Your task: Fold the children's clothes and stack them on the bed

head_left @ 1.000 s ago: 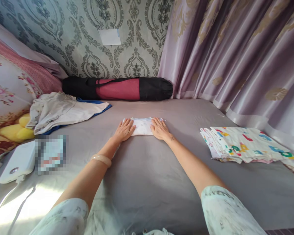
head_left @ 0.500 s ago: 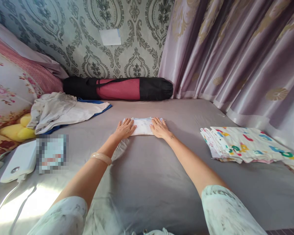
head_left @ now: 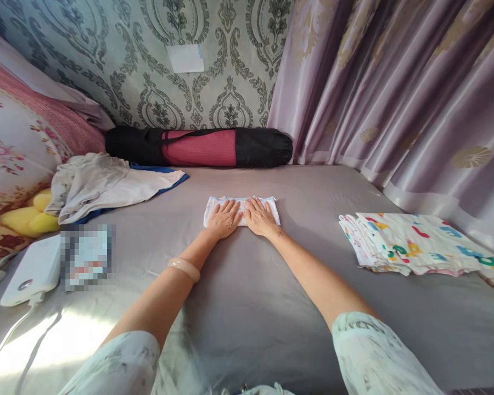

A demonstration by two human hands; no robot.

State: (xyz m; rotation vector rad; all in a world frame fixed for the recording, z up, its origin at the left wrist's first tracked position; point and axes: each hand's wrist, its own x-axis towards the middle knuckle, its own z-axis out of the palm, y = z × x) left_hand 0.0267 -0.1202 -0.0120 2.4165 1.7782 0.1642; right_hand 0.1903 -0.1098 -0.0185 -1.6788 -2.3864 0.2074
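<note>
A small folded white cloth [head_left: 267, 206] lies flat in the middle of the grey bedsheet [head_left: 247, 307]. My left hand [head_left: 225, 219] and my right hand [head_left: 259, 216] rest side by side on its middle, palms down, fingers stretched out flat. The two ends of the cloth show on either side of the hands. A pale bangle is on my left wrist.
A stack of folded cloths with coloured letters [head_left: 411, 242] lies to the right. A black and red roll bag [head_left: 200, 146] lies against the patterned wall. Crumpled pale clothes [head_left: 102, 184], a yellow soft toy [head_left: 31, 215], pillows and a white device [head_left: 33, 270] are at the left. Purple curtains [head_left: 395, 99] hang on the right.
Both hands have slid inward from the ends of the cloth to its middle and now lie next to each other. The cloth's ends are uncovered.
</note>
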